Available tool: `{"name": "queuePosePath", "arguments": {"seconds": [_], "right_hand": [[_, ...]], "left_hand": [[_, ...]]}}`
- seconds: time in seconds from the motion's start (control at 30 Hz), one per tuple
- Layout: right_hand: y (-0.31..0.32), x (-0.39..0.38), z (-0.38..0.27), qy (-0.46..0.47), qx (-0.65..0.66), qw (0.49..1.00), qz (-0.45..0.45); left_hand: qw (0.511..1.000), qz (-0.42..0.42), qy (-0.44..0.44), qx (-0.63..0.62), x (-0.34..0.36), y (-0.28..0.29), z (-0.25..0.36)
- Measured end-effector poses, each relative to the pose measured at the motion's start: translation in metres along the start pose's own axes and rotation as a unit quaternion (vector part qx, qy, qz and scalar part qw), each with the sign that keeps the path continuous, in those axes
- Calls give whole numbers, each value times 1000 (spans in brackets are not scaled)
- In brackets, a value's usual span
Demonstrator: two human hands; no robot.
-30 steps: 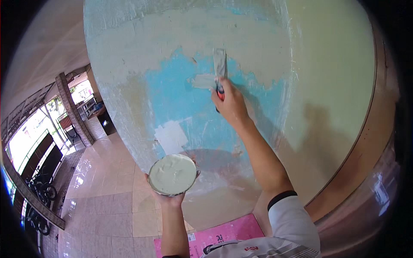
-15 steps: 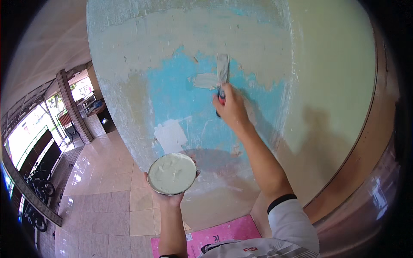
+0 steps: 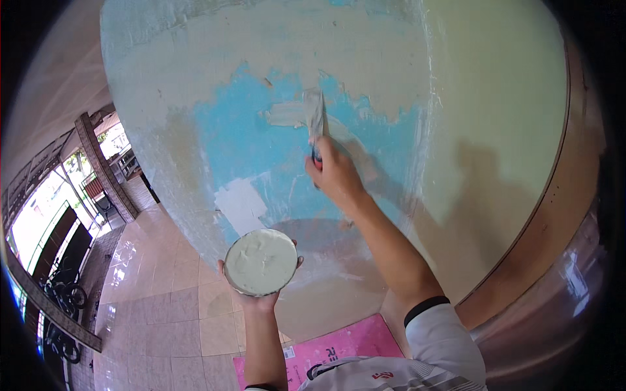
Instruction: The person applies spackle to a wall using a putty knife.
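Note:
My left hand (image 3: 259, 302) is closed round a round, shallow container from beneath. Pale grey-green putty (image 3: 261, 260) fills it, and its surface is uneven. In my right hand (image 3: 336, 173) is a putty knife (image 3: 314, 111) with a smeared blade and a dark and red handle. The blade points up and lies against the wall (image 3: 385, 72), at the right end of a short putty smear (image 3: 285, 114). Around it is a bare blue area (image 3: 248, 143), bordered above by beige filler. A whitish patch (image 3: 241, 205) lies lower left on the wall, above the container.
A pink sheet or board (image 3: 326, 352) lies on the floor at the wall's foot. Glossy tiles (image 3: 156, 306) stretch away on the left, towards a pillar (image 3: 107, 169) and parked bicycles (image 3: 62, 293). A brown edge (image 3: 515, 260) bounds the yellowish wall on the right.
The view has shifted, so the wall appears farther left. My right hand and the putty knife have moved slightly down the wall. A pale streak shows more beside the blade. My left hand keeps its hold.

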State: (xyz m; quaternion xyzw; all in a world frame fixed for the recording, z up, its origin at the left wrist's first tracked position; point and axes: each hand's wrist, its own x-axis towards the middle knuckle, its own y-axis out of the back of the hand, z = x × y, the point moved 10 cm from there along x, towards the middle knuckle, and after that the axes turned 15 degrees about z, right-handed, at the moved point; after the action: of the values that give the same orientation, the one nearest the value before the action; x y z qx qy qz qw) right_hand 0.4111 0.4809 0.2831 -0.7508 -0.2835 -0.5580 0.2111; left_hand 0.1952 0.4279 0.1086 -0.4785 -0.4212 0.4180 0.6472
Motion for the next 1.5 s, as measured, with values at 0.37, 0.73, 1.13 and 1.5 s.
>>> {"name": "queuePosePath", "arguments": {"seconds": [0.37, 0.73, 1.13, 1.5], "right_hand": [[81, -125, -40, -222, 208, 924, -230], [88, -58, -97, -145, 16, 887, -438], [63, -64, -77, -146, 40, 861, -486], [33, -96, -71, -151, 89, 849, -499]], "left_hand": [[999, 35, 24, -5, -12, 2, -6], [984, 175, -14, -13, -17, 6, -2], [972, 220, -66, -43, -23, 31, -5], [973, 191, -120, -47, -33, 42, -2]]}}
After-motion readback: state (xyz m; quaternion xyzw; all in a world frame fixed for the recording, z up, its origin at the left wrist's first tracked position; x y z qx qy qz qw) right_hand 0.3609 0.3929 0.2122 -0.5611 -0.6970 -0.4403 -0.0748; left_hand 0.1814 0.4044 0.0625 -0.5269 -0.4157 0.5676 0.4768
